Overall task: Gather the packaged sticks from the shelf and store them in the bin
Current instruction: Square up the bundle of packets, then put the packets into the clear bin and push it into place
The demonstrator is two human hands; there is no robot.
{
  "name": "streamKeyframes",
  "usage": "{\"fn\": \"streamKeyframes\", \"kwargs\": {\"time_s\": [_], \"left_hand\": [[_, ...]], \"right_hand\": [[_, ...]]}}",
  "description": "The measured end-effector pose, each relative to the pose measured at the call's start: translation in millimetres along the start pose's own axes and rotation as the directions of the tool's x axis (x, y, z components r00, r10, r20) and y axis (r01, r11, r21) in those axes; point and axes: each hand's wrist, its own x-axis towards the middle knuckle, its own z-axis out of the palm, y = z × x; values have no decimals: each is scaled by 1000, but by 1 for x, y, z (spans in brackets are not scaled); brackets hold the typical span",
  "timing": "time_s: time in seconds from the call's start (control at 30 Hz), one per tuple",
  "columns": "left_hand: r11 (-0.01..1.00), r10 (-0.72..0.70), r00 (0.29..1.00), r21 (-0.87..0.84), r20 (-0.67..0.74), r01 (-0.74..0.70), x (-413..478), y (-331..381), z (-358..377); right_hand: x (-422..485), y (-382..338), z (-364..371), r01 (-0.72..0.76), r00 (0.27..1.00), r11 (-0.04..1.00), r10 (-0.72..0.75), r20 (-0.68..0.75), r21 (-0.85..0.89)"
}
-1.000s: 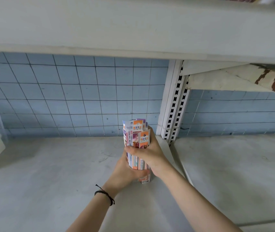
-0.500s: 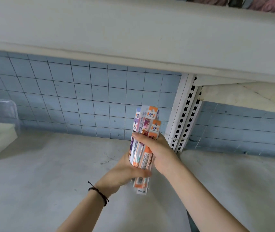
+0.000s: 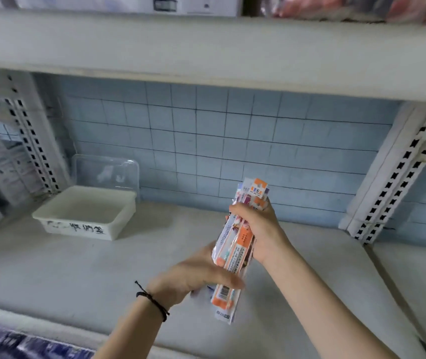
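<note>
We see both hands on one bundle of long, flat packaged sticks in clear plastic sleeves with orange, white and purple card (image 3: 235, 244). The right hand (image 3: 261, 226) has its fingers curled round the upper half. The left hand (image 3: 193, 278) clasps the lower half, its thumb lying across the front of the packs. The bundle is held over the pale grey shelf board (image 3: 103, 268), towards its right part. Its long axis is nearly upright, with the top leaning a little right and away and the bottom end pointing down towards the person.

What the coming move turns on, as we judge it, is that the shallow white rectangular plastic bin (image 3: 77, 228) sits to the left of the bundle and further back, well apart from it. The left hand is the nearer one to the bin. The packs would have to travel left and be tipped towards lying flat, since the bin looks low-walled.

We count:
- one bundle, in which we can make out at least three packs, though overlap hides the exact number
- one bin, which looks empty from here
- one clear plastic lid (image 3: 105, 172) standing behind the bin
- two hands, both holding the bundle

We see no loose packs elsewhere on this shelf
</note>
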Motion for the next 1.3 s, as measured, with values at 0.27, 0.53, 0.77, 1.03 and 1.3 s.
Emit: {"fn": "streamKeyframes", "kwargs": {"time_s": [0.27, 0.53, 0.77, 1.03, 1.3], "left_hand": [[997, 60, 916, -21, -397, -75, -100, -38, -107], [782, 82, 714, -400, -696, -479, -131, -55, -141], [769, 125, 656, -345, -744, -538, -120, -60, -206], [843, 102, 642, -276, -760, -461, -89, -62, -292], [906, 72, 660, -228, -748, -358, -60, -74, -334]], "right_hand": [[-29, 47, 128, 169, 940, 966, -98, -328, 195], [-32, 74, 208, 414, 815, 821, -140, -563, 394], [5, 89, 258, 337, 866, 789, -45, -498, 514], [46, 102, 295, 167, 964, 820, -18, -267, 547], [81, 115, 318, 104, 926, 822, 125, -357, 559]]}}
